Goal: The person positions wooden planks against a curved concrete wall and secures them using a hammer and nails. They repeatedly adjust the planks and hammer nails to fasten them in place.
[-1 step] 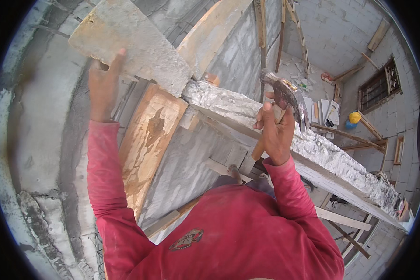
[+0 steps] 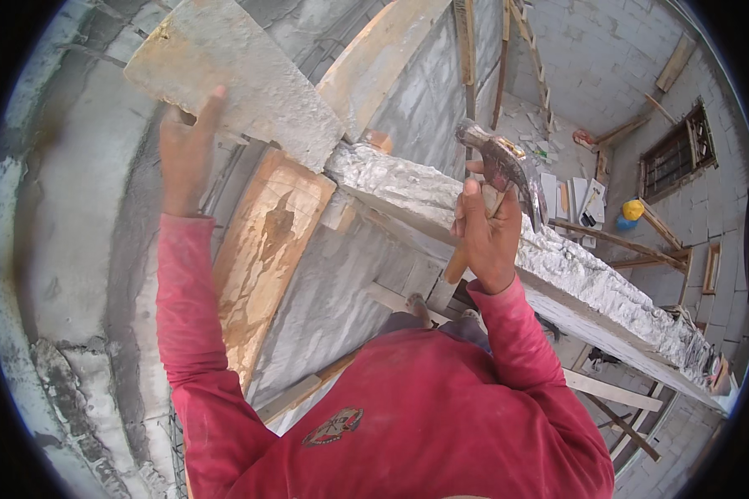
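My left hand [image 2: 190, 154] is closed on the near edge of a pale, mortar-stained board [image 2: 233, 75] at the upper left, its thumb lying on the board's face. My right hand [image 2: 491, 237] grips a claw hammer [image 2: 508, 162] close under its head. The hammer's metal head is held up, and its wooden handle [image 2: 455, 264] points down toward me. Beneath the hammer runs the rough, whitish top of a wall or beam [image 2: 408, 179]. The board's lower right corner meets the end of that rough top.
A mortar-stained plank [image 2: 266, 258] leans beside my left forearm, with another board [image 2: 383, 58] beyond. Unfinished block walls [image 2: 607, 50], wooden props [image 2: 649, 249] and a barred window [image 2: 678, 154] stand on the right. A yellow-and-blue object [image 2: 630, 212] lies below, where my feet [image 2: 419, 309] also show.
My right hand and the hammer have moved slightly to the left and up. The left hand and the board have barely shifted.
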